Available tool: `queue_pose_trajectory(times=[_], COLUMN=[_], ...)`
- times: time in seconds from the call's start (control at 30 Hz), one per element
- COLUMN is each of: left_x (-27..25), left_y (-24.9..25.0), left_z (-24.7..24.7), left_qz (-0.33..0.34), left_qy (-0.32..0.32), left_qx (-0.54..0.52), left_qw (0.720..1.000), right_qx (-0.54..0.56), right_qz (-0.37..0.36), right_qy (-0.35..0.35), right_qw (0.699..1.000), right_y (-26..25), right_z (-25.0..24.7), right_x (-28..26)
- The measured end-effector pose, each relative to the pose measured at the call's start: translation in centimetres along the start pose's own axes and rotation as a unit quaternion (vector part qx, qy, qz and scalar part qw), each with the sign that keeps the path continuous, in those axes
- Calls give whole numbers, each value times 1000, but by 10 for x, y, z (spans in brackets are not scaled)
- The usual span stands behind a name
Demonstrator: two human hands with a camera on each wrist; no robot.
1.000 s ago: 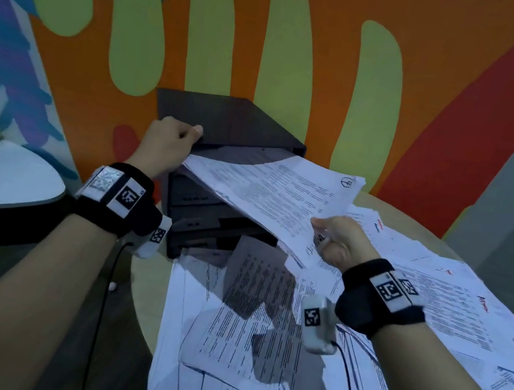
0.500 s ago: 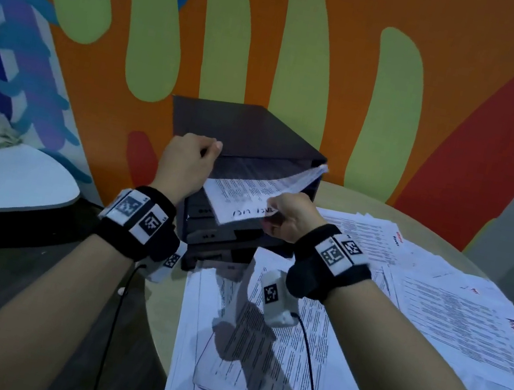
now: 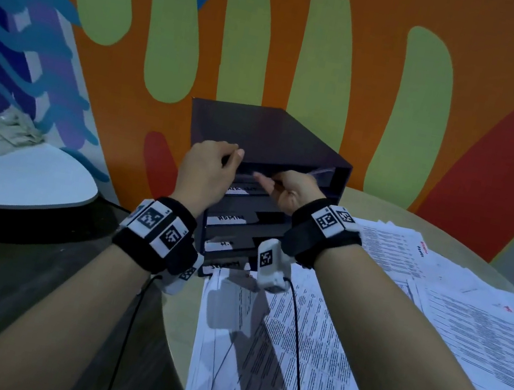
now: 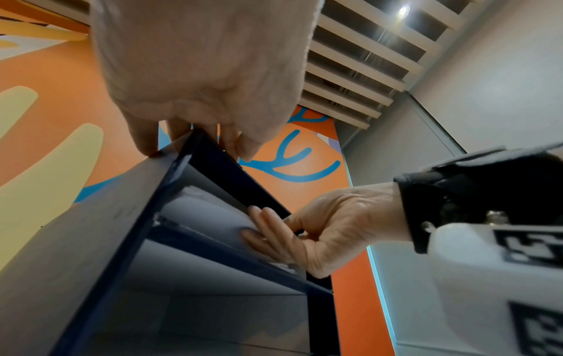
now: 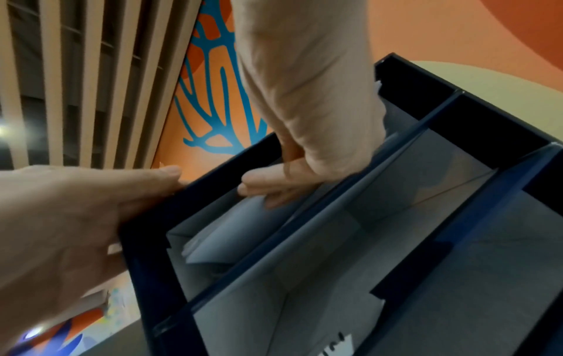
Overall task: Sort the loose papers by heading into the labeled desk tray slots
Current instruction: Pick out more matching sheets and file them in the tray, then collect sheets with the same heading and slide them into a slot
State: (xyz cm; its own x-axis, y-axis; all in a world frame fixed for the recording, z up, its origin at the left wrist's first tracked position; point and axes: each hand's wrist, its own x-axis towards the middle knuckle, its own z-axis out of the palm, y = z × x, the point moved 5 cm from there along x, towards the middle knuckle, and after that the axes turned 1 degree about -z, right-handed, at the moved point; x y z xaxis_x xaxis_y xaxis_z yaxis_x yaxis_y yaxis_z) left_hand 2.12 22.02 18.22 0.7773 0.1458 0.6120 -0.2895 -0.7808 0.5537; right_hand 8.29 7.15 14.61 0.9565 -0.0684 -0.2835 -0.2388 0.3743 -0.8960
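The black desk tray [image 3: 269,138] stands against the mural wall, with white labels [image 3: 230,219] on its stacked slots. My left hand [image 3: 216,163] grips the tray's top front left corner, fingers curled over the edge [image 4: 195,139]. At the mouth of the top slot my right hand [image 3: 281,187] presses straight fingers [image 4: 259,224] on a white sheet [image 4: 210,214]. That sheet [image 5: 219,231] lies bowed inside the top slot. The lower slots show grey, and I cannot tell what lies in them.
Many loose printed papers [image 3: 464,334] cover the round beige table [image 3: 176,335] right of and in front of the tray, some overlapping [image 3: 269,369]. A white table [image 3: 10,182] with crumpled material sits to the left. Cables hang from both wrist cameras.
The sheet that stuck out of the top slot is now pushed inside. My right hand followed it to the slot mouth. My left hand stayed on the tray's corner.
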Motion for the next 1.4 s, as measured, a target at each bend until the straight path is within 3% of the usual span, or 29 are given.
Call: queue_pose_trajectory(times=[0.1,0.43,0.57,0.7,0.83,0.93,1.03,1.13,1.3,1.4], left_x=[0,-2,-4,-11,-43,-67,-82,-98,-128,-144], left_y=[0,1,4,16,57,84,95,97,119,136], left_z=[0,2,5,15,54,105,160,202,255,284], left_qz=[4,0,2,30,155,177,119,72,42,46], left_qy=[10,12,12,28,42,-37,-164,-261,-385,-456], left_qx=[2,10,33,99,61,16,0,-13,-19,-27], left_qw=[1000,1000,999,994,985,983,979,963,922,888], right_qx=[27,-22,-75,-128,-212,-302,-388,-425,-560,-608], right_qz=[-36,28,-34,-76,-91,-113,-119,-75,78,165], right_qy=[-9,-46,-55,-61,0,100,201,260,305,260], right_qw=[999,998,995,987,973,941,891,864,766,732], right_y=[-8,3,2,1,9,12,9,8,14,38], right_z=[4,6,-5,-54,-144,-226,-301,-363,-429,-447], right_x=[2,-2,-11,-20,-24,-28,-40,-48,-71,-80])
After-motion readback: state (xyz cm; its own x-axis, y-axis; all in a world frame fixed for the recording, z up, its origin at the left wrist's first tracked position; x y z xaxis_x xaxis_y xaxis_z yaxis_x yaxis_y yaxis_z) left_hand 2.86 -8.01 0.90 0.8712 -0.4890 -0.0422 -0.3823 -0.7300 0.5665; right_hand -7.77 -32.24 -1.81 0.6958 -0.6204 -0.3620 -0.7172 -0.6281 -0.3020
